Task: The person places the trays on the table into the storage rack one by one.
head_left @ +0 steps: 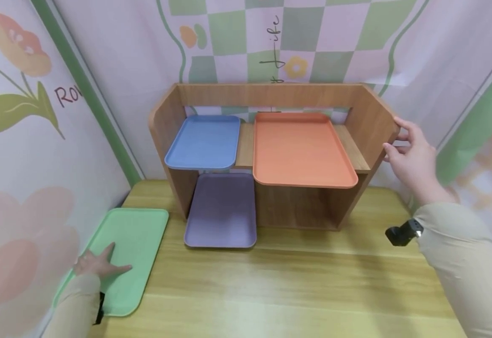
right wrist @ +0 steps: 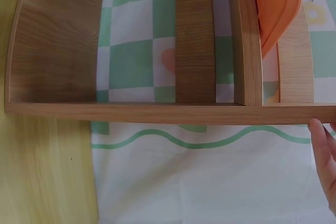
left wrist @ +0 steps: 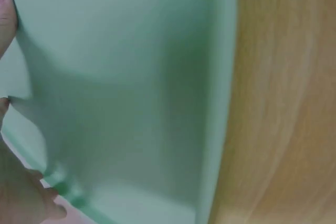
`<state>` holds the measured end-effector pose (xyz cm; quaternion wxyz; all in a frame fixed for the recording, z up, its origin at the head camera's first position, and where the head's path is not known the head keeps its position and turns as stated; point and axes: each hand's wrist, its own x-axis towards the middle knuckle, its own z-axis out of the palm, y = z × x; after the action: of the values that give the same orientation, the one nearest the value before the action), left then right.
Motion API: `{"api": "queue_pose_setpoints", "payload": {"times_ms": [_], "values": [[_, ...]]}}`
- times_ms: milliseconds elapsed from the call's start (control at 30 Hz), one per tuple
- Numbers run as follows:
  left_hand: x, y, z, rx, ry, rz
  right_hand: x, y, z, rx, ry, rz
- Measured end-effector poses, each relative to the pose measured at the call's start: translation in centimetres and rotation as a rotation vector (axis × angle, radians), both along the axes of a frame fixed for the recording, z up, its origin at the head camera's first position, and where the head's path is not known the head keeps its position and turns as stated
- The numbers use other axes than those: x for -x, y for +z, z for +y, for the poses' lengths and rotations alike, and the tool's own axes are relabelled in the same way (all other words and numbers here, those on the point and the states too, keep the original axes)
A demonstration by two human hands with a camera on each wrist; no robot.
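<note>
A small two-tier wooden shelf (head_left: 267,95) stands on the table. My right hand (head_left: 415,162) grips the front edge of its right side panel (right wrist: 157,113), thumb and forefinger at the upper corner. At the lower left lies a green tray (head_left: 138,244). My left hand (head_left: 96,264) rests on this tray with fingers spread, several of them near its left rim in the left wrist view. A blue tray (head_left: 205,141) and a larger orange tray (head_left: 301,150) sit side by side on the upper board. A purple tray (head_left: 222,211) occupies the lower left compartment, its front sticking out.
The wooden table (head_left: 271,281) stretches out before the shelf. A printed cloth (head_left: 263,37) hangs right behind it, and another printed curtain (head_left: 9,164) borders the green tray on the left. The orange tray overhangs the upper board's front edge.
</note>
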<state>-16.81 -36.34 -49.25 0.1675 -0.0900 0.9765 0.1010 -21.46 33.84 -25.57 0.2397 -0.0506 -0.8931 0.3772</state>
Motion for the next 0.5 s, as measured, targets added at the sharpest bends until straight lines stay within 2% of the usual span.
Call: {"api": "queue_pose_setpoints", "payload": {"times_ms": [133, 300, 500], "values": [[-0.01, 0.00, -0.22, -0.023, 0.022, -0.032, 0.03, -0.02, -0.13, -0.001, -0.011, -0.012], [0.10, -0.01, -0.19, -0.084, 0.032, -0.040, 0.05, -0.06, -0.12, 0.000, -0.030, -0.010], [0.08, 0.16, 0.21, -0.092, 0.043, -0.043, 0.10, -0.26, -0.02, -0.009, -0.033, 0.000]]}}
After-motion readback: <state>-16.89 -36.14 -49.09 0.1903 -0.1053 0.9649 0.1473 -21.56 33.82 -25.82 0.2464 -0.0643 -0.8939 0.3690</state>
